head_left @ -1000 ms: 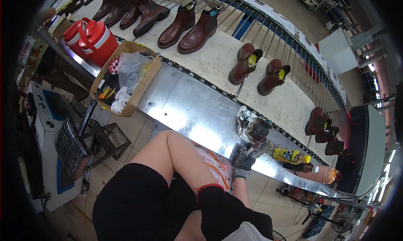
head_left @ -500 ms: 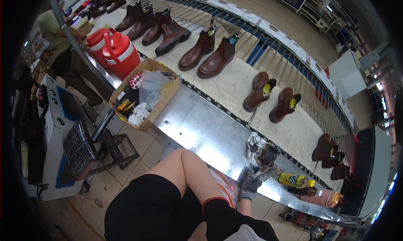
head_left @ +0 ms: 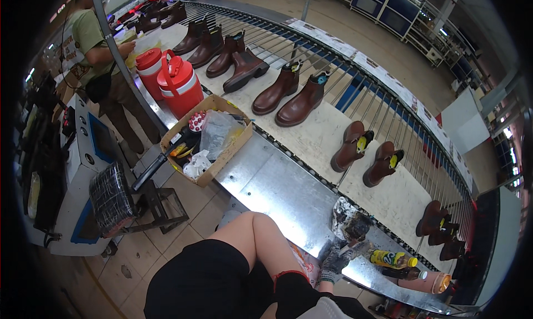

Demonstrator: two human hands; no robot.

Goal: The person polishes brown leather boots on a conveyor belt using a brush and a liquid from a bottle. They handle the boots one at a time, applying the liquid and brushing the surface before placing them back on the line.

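Observation:
My right hand point(head_left: 334, 262), in a grey, dark-stained knit glove, rests at the metal table's near edge, right of my bare knees. Its fingers close around a pale, stick-like tool point(head_left: 351, 244) whose far end looks brownish and blurred. Just beyond lies crumpled foil point(head_left: 343, 209) with a dark, blackened lump point(head_left: 356, 228) on it. To the right of the hand lie a yellow-labelled bottle point(head_left: 393, 259), a dark bottle with a white cap point(head_left: 405, 273) and a pinkish container with an orange end point(head_left: 425, 283). My left hand does not show.
Brown ankle boots point(head_left: 300, 102) stand along a pale conveyor belt point(head_left: 311, 138) beside metal rollers. A cardboard box point(head_left: 225, 166) of odds and ends and two red jugs point(head_left: 180, 88) stand at the left. A person point(head_left: 100, 63) in a green shirt stands beyond. A padded stool point(head_left: 112, 197) is nearby.
The whole view has shifted, so the boots, jugs and box appear lower and further right. My right hand keeps its place by the foil, still around the pale tool.

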